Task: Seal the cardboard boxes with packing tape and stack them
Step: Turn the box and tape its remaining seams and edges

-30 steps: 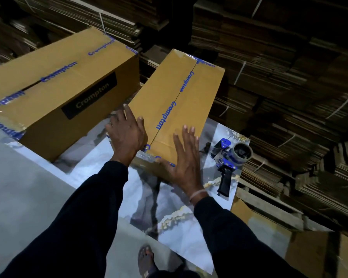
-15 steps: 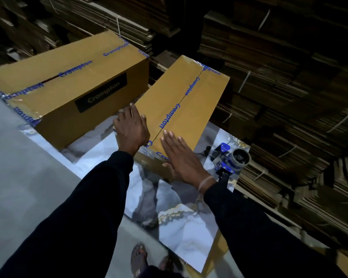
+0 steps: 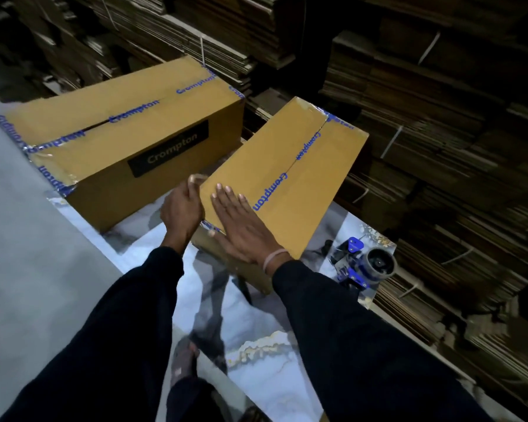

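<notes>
Hands on smaller box [image 3: 287, 178], frame centre: right hand [image 3: 244, 226] flat, pressing tape [image 3: 279, 185]; left hand [image 3: 180, 208] grips the near-left corner. Sealing looks finished; next, probably lifting onto larger box [image 3: 110, 141].

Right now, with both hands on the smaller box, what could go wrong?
1. The smaller box juts past the table's far edge; a further push might tip it off.
2. The tape dispenser lies near the table's right edge, close to the right sleeve; a sweep could knock it down.
3. The left hand sits between the boxes, beside the larger box; fingers may get squeezed.
</notes>
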Demonstrator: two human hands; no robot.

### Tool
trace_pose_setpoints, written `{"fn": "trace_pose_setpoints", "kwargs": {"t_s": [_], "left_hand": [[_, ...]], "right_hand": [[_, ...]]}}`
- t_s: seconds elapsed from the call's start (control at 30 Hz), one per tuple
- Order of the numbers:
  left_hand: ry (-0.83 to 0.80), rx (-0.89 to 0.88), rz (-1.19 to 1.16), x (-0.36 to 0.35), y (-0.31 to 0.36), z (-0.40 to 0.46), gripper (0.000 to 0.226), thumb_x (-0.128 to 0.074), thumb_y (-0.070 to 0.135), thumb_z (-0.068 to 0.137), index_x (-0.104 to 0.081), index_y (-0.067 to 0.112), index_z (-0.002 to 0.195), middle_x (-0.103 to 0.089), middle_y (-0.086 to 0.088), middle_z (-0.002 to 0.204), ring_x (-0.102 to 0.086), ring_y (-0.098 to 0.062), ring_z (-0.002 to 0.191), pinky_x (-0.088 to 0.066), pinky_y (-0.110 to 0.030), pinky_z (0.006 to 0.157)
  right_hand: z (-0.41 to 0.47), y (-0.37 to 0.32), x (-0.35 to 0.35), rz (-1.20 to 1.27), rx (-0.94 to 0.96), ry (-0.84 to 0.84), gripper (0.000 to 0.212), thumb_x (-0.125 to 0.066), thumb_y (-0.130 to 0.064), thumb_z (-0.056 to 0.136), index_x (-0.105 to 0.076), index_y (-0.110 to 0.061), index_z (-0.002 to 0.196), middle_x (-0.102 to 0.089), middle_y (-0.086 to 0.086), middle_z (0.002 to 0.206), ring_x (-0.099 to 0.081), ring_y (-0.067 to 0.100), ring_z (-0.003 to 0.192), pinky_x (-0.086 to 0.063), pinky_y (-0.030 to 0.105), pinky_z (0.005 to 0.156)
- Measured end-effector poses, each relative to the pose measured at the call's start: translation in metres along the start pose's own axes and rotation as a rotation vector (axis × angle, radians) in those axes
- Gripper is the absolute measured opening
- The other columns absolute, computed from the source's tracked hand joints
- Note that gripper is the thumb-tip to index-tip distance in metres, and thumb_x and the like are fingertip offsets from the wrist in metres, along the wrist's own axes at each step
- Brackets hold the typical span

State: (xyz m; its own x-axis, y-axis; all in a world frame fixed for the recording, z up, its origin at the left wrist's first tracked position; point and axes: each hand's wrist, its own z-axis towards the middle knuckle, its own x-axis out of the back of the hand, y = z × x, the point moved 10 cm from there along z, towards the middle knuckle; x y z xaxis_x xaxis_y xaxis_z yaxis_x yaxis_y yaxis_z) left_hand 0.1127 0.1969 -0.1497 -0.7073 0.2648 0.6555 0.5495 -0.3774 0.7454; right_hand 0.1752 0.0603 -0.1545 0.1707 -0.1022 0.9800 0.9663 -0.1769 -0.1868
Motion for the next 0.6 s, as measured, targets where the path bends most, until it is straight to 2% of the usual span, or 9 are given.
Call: {"fn": "trace_pose_setpoints", "kwargs": {"t_s": [0.07,0.2,0.3,0.37,0.43,0.53,0.6], "left_hand": [[-0.032,0.036,-0.225,-0.004,-0.011,0.001,0.062,-0.024,0.050,0.112,-0.074,0.014,0.117,-0.074,-0.016,0.112,-0.067,-0.034,0.107,-0.051,-0.043,0.089],[-0.181,0.070,-0.499,-0.019,-0.013,0.001,0.059,-0.027,0.054,0.112,-0.072,0.018,0.126,-0.072,-0.001,0.127,-0.064,-0.014,0.122,-0.049,-0.037,0.105],[-0.278,0.169,-0.580,-0.026,-0.019,0.001,0.057,-0.030,0.055,0.111,-0.070,0.018,0.127,-0.071,-0.001,0.116,-0.065,-0.011,0.107,-0.050,-0.032,0.096],[-0.332,0.109,-0.476,-0.023,-0.009,0.003,0.048,-0.033,0.052,0.111,-0.070,0.023,0.119,-0.071,0.002,0.098,-0.065,-0.009,0.093,-0.050,-0.025,0.084],[-0.453,-0.076,-0.177,-0.029,0.005,0.014,0.038,-0.037,0.051,0.109,-0.066,0.027,0.112,-0.068,0.008,0.086,-0.064,-0.010,0.083,-0.051,-0.028,0.074],[-0.704,-0.252,0.171,-0.066,0.022,0.045,0.044,-0.038,0.060,0.104,-0.055,0.018,0.106,-0.065,-0.002,0.089,-0.064,-0.027,0.085,-0.050,-0.042,0.073],[-0.793,-0.309,0.208,-0.097,0.045,0.069,0.038,-0.041,0.050,0.107,-0.051,0.013,0.112,-0.064,-0.009,0.100,-0.062,-0.031,0.093,-0.048,-0.042,0.076]], "right_hand": [[0.023,0.007,0.000,0.019,-0.017,0.009,0.083,-0.037,-0.055,0.107,-0.005,-0.007,0.166,0.010,0.011,0.174,0.010,0.023,0.161,-0.003,0.047,0.129],[0.058,0.029,0.010,0.008,-0.002,0.041,0.106,-0.044,-0.077,0.094,-0.002,-0.012,0.166,0.010,0.006,0.174,0.012,0.021,0.160,-0.002,0.047,0.130],[0.084,0.062,0.019,0.003,-0.069,0.055,0.094,-0.036,-0.075,0.100,-0.003,-0.016,0.167,0.008,0.003,0.175,0.012,0.017,0.160,-0.005,0.048,0.130],[0.101,0.095,0.023,-0.018,-0.149,0.055,0.086,-0.027,-0.071,0.104,-0.003,-0.018,0.167,0.007,0.001,0.175,0.012,0.016,0.160,-0.006,0.048,0.129],[0.116,0.125,0.028,-0.010,-0.221,0.052,0.080,-0.022,-0.067,0.107,-0.004,-0.018,0.167,0.007,0.001,0.175,0.013,0.014,0.160,-0.005,0.047,0.130],[0.131,0.163,0.036,0.025,-0.336,0.090,0.072,-0.021,-0.059,0.110,-0.005,-0.018,0.167,0.006,0.000,0.175,0.012,0.012,0.160,-0.002,0.045,0.130],[0.139,0.185,0.040,0.033,-0.404,0.106,0.069,-0.020,-0.056,0.111,-0.006,-0.018,0.167,0.005,-0.001,0.175,0.011,0.012,0.160,-0.002,0.043,0.130]]}}
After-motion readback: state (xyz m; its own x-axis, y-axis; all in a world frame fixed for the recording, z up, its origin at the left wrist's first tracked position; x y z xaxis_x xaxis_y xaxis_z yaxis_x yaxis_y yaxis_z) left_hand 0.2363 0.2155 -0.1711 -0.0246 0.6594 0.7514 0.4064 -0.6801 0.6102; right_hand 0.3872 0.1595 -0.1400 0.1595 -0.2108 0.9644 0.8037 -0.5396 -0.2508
